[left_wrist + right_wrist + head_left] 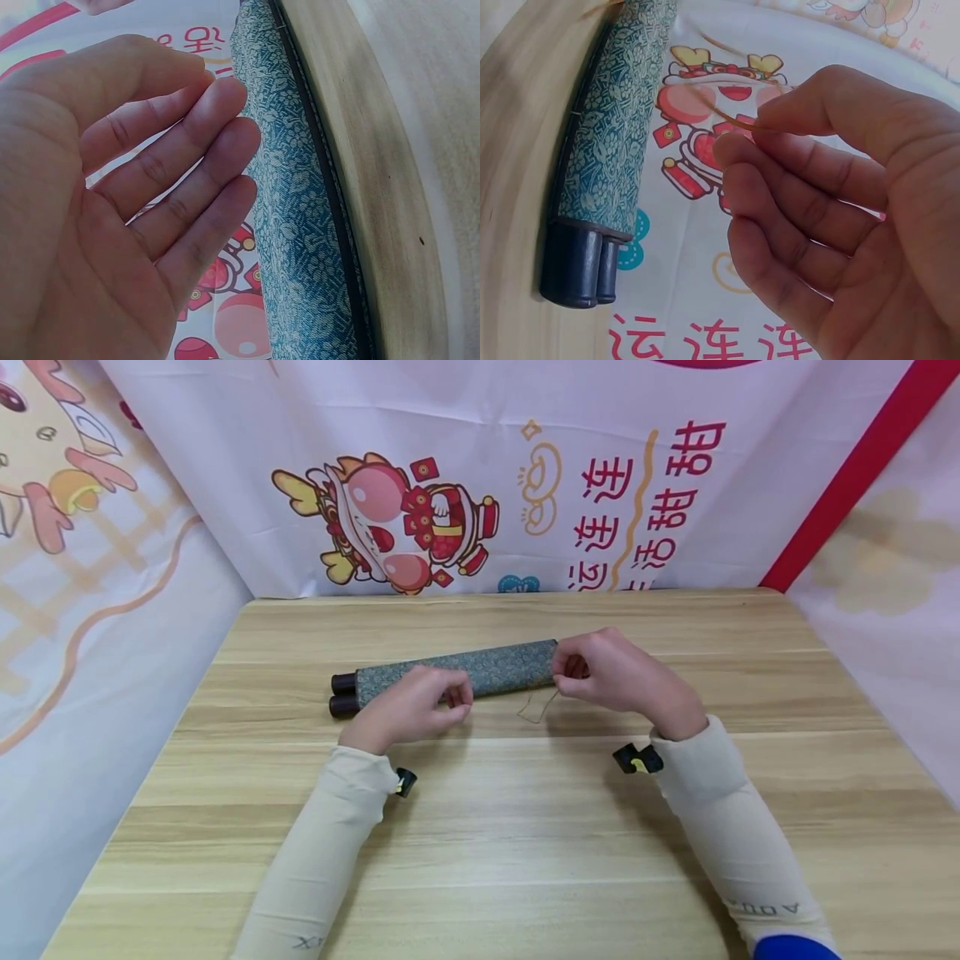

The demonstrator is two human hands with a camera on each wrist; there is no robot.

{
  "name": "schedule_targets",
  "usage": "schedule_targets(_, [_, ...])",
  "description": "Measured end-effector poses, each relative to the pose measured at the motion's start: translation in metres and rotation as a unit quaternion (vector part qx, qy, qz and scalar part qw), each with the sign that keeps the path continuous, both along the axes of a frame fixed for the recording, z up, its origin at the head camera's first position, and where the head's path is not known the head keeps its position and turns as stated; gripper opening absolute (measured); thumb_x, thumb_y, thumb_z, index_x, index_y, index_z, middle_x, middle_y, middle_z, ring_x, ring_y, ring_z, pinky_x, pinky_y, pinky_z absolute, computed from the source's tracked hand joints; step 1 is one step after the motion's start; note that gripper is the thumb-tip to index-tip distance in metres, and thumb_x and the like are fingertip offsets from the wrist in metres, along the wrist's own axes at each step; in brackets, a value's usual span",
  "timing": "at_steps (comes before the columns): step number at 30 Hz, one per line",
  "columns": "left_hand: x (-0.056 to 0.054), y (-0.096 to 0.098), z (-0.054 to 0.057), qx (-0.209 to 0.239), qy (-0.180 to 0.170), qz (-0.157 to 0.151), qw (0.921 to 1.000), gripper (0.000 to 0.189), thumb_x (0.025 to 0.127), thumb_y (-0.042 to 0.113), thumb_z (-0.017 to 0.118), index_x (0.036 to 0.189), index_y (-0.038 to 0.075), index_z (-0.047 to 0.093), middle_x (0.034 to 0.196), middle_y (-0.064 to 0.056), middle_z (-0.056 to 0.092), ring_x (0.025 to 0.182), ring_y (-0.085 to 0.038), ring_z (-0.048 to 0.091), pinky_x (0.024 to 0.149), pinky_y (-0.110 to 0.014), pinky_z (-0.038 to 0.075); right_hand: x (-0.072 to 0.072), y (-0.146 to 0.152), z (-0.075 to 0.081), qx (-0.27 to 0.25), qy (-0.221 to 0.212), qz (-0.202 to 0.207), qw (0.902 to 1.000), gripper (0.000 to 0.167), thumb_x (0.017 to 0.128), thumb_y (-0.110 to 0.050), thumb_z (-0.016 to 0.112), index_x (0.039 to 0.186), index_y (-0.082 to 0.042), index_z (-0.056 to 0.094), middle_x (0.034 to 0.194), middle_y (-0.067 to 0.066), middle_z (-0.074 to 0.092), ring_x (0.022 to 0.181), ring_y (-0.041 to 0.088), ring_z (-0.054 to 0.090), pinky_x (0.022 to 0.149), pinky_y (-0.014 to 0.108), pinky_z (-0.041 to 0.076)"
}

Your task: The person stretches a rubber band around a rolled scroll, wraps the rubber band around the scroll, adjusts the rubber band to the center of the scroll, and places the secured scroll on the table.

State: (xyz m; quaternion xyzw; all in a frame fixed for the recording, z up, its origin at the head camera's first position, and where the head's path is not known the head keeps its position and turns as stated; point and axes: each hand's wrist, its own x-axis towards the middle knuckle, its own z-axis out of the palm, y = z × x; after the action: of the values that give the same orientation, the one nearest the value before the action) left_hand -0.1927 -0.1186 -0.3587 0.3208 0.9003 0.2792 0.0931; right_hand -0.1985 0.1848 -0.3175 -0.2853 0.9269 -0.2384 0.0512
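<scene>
A rolled scroll [487, 672] covered in blue-green patterned cloth lies across the table, its dark round roller ends [343, 703] jutting out at the left. My right hand [618, 675] is over the scroll's right end and pinches a thin brown cord [731, 118] between thumb and forefinger. A loop of the cord [534, 720] hangs down on the table's side in front of the scroll. In front of the scroll's left half, my left hand [411, 706] has its fingers gently bent, the thumb near the forefinger. The left wrist view shows nothing held in that hand [150, 172].
Wood-grain table [517, 852] extends beneath both arms. A white printed cloth [450, 410] with cartoon figures and red writing hangs behind the table, with more cloth at both sides. Small black devices [637, 758] sit at the wrists.
</scene>
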Motion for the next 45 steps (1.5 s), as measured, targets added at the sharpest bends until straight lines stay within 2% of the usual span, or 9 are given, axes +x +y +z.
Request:
schedule_targets(7, [-0.001,-0.001,0.000,0.000,-0.003,0.003,1.0000,0.009,0.101,0.013,0.066,0.103,0.010,0.073,0.096,0.002,0.073,0.091,-0.013,0.066,0.085,-0.036,0.058,-0.005,0.007,0.001,-0.001,-0.001,-0.013,0.9999,0.004,0.097,-0.010,0.072,0.093,-0.011,0.073,0.086,0.003,0.073,0.078,0.016,0.065,0.076,0.034,0.059])
schedule_targets(18, [-0.003,-0.001,0.000,0.001,0.007,0.013,0.9999,0.017,0.103,0.014,0.066,0.115,0.006,0.074,0.107,-0.004,0.075,0.099,-0.017,0.068,0.093,-0.041,0.059,-0.012,0.030,0.006,-0.009,-0.025,-0.084,0.9961,0.004,0.097,-0.013,0.073,0.094,-0.010,0.073,0.089,0.006,0.072,0.080,0.020,0.064,0.075,0.036,0.055])
schedule_targets(26, [-0.005,0.003,-0.003,-0.001,0.005,0.020,0.9998,0.023,0.102,0.014,0.067,0.123,0.005,0.071,0.120,-0.008,0.074,0.113,-0.021,0.069,0.104,-0.044,0.056,-0.016,0.040,0.003,-0.007,-0.045,-0.089,0.9950,0.005,0.097,-0.011,0.072,0.097,-0.006,0.075,0.090,0.007,0.074,0.080,0.019,0.066,0.074,0.035,0.055])
schedule_targets(30, [-0.007,0.007,-0.004,-0.002,0.016,0.022,0.9996,0.028,0.103,0.016,0.067,0.130,0.006,0.069,0.128,-0.009,0.072,0.123,-0.023,0.067,0.110,-0.045,0.053,-0.018,0.041,0.001,-0.008,-0.055,-0.095,0.9939,0.007,0.098,-0.011,0.072,0.099,-0.006,0.076,0.091,0.007,0.074,0.080,0.020,0.065,0.072,0.035,0.054])
schedule_targets(39, [-0.015,0.024,-0.001,-0.030,0.035,0.042,0.9980,0.047,0.104,0.021,0.067,0.147,0.008,0.056,0.143,-0.007,0.061,0.138,-0.024,0.055,0.118,-0.046,0.046,-0.018,0.041,0.001,-0.002,-0.045,-0.094,0.9946,0.011,0.100,-0.014,0.070,0.102,-0.005,0.077,0.092,0.007,0.074,0.081,0.019,0.066,0.074,0.035,0.054])
schedule_targets(45, [-0.024,0.039,-0.001,-0.062,0.056,0.050,0.9953,0.060,0.102,0.025,0.068,0.156,0.009,0.046,0.156,-0.008,0.051,0.149,-0.025,0.045,0.125,-0.044,0.039,-0.018,0.041,0.001,-0.007,-0.046,-0.093,0.9946,0.012,0.100,-0.014,0.070,0.102,-0.005,0.077,0.092,0.007,0.074,0.081,0.019,0.065,0.073,0.035,0.054])
